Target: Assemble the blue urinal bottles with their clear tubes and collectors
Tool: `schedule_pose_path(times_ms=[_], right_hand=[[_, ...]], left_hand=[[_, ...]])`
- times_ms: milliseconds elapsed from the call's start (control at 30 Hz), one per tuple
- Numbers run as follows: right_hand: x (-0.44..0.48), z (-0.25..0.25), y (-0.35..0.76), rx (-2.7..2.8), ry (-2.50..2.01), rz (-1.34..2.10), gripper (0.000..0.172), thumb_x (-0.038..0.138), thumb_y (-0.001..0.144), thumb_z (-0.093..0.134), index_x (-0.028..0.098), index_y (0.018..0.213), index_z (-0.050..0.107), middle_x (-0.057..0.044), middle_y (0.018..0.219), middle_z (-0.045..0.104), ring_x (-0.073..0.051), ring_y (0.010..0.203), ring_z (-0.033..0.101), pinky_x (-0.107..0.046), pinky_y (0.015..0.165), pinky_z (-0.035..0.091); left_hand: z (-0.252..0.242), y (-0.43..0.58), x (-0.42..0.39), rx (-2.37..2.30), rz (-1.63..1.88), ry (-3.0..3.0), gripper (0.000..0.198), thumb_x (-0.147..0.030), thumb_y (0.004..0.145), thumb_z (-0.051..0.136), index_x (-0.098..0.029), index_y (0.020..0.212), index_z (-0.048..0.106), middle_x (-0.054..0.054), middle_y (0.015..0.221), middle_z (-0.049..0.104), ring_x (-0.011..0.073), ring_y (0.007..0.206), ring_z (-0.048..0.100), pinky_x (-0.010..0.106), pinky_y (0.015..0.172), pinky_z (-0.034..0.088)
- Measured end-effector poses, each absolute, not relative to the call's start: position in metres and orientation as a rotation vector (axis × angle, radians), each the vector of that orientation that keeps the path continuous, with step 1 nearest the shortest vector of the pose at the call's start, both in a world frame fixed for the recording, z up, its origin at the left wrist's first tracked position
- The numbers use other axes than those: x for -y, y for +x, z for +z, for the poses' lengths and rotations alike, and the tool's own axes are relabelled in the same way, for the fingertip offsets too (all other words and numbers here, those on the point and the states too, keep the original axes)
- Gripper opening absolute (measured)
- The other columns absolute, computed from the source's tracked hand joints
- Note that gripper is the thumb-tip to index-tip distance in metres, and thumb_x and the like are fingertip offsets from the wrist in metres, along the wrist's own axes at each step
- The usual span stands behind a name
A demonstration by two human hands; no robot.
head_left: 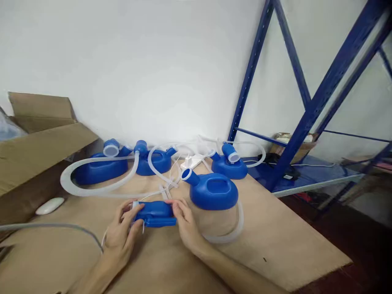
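A small blue plastic urinal funnel (155, 212) with a white rim lies on its side between my hands, low over the cardboard-topped table. My left hand (121, 230) grips its white-rimmed end, thumb below and fingers on top. At the other end, my right hand (185, 220) presses its fingers against the blue body. Just beyond my right hand rests a blue urinal bottle (213, 192) with an angled white-rimmed neck. A clear tube (234, 232) curves beside that bottle. The underside of the funnel is hidden.
Several more blue bottles (102, 170) with clear hoses line the wall. Among the hoses sits a white power strip (190, 161). An open cardboard box (45, 147) and a white computer mouse (50, 206) are at left. A blue metal rack (318, 98) rises at right, past the table edge.
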State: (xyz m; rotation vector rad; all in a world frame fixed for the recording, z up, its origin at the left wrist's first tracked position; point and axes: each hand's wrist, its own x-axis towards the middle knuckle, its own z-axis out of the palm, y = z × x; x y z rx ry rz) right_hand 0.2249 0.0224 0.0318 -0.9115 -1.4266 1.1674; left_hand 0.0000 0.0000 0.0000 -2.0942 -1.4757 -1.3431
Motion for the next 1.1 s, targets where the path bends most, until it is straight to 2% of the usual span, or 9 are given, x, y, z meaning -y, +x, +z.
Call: schedule_pose_path(times_ms=[133, 233, 333, 467, 567, 633, 833, 967, 1100], right_hand=[[-0.014, 0.033, 0.231, 1.472, -0.928, 1.099, 0.053, 0.059, 0.105, 0.03, 0.024, 0.114, 0.069, -0.008, 0.115, 0.059, -0.021, 0.11, 0.059, -0.035, 0.097, 0.048], [-0.007, 0.04, 0.237, 1.7, -0.896, 0.91, 0.044, 0.054, 0.103, 0.041, 0.025, 0.127, 0.064, -0.006, 0.109, 0.058, -0.019, 0.097, 0.06, -0.034, 0.09, 0.05], [0.001, 0.047, 0.24, 1.904, -0.825, 0.787, 0.056, 0.055, 0.094, 0.056, 0.021, 0.138, 0.056, -0.004, 0.097, 0.061, -0.02, 0.086, 0.06, -0.036, 0.083, 0.051], [0.011, 0.05, 0.237, 2.05, -0.832, 0.757, 0.071, 0.066, 0.083, 0.065, 0.022, 0.138, 0.059, -0.005, 0.092, 0.068, -0.021, 0.08, 0.064, -0.038, 0.082, 0.053], [0.017, 0.053, 0.233, 2.044, -0.899, 0.836, 0.073, 0.064, 0.079, 0.07, 0.024, 0.139, 0.059, -0.004, 0.092, 0.072, -0.022, 0.08, 0.068, -0.038, 0.085, 0.054], [0.02, 0.055, 0.231, 2.01, -0.917, 0.937, 0.07, 0.059, 0.079, 0.073, 0.025, 0.138, 0.059, -0.002, 0.086, 0.071, -0.021, 0.075, 0.069, -0.035, 0.081, 0.056], [0.021, 0.054, 0.225, 1.906, -0.992, 0.894, 0.045, 0.041, 0.084, 0.065, 0.027, 0.128, 0.065, 0.002, 0.074, 0.058, -0.014, 0.062, 0.057, -0.025, 0.06, 0.049], [0.017, 0.05, 0.225, 1.92, -0.894, 0.964, 0.048, 0.031, 0.082, 0.06, 0.023, 0.13, 0.061, 0.005, 0.068, 0.046, -0.01, 0.054, 0.044, -0.021, 0.05, 0.039], [0.015, 0.046, 0.225, 1.918, -0.791, 0.983, 0.052, 0.024, 0.083, 0.057, 0.022, 0.134, 0.053, 0.008, 0.065, 0.041, -0.008, 0.051, 0.039, -0.019, 0.048, 0.034]], left_hand=[[0.0, 0.004, 0.001, 1.455, -1.327, -2.066, 0.031, -0.034, 0.103, 0.042, -0.029, 0.122, 0.066, 0.006, 0.131, 0.057, 0.0195, 0.094, 0.073, 0.028, 0.074, 0.062], [0.004, 0.003, 0.003, 1.427, -1.265, -2.049, 0.03, -0.035, 0.103, 0.044, -0.028, 0.118, 0.069, 0.007, 0.126, 0.062, 0.0217, 0.094, 0.074, 0.032, 0.077, 0.062], [0.009, 0.0, 0.005, 1.391, -1.206, -2.04, 0.029, -0.037, 0.102, 0.047, -0.027, 0.118, 0.069, 0.009, 0.126, 0.063, 0.0257, 0.102, 0.073, 0.036, 0.084, 0.062], [0.011, 0.0, 0.008, 1.31, -1.142, -2.072, 0.029, -0.038, 0.099, 0.053, -0.03, 0.122, 0.069, 0.008, 0.13, 0.061, 0.026, 0.105, 0.071, 0.034, 0.084, 0.061], [0.01, 0.009, 0.012, 1.322, -1.174, -2.037, 0.031, -0.04, 0.1, 0.05, -0.029, 0.121, 0.069, 0.01, 0.134, 0.057, 0.0282, 0.109, 0.068, 0.038, 0.085, 0.061], [0.008, 0.017, 0.014, 1.331, -1.197, -2.048, 0.031, -0.041, 0.1, 0.05, -0.029, 0.121, 0.07, 0.01, 0.138, 0.055, 0.0293, 0.111, 0.066, 0.04, 0.088, 0.06], [0.004, 0.025, 0.015, 1.227, -1.22, -2.056, 0.029, -0.035, 0.099, 0.053, -0.031, 0.124, 0.068, 0.01, 0.141, 0.052, 0.0303, 0.115, 0.063, 0.042, 0.091, 0.058], [0.006, 0.024, 0.016, 1.299, -1.186, -2.098, 0.031, -0.037, 0.1, 0.051, -0.03, 0.127, 0.066, 0.011, 0.142, 0.051, 0.0292, 0.117, 0.062, 0.043, 0.095, 0.057], [0.006, 0.025, 0.019, 1.376, -1.189, -2.103, 0.032, -0.039, 0.101, 0.05, -0.031, 0.126, 0.068, 0.009, 0.142, 0.052, 0.0284, 0.118, 0.062, 0.041, 0.097, 0.056]])
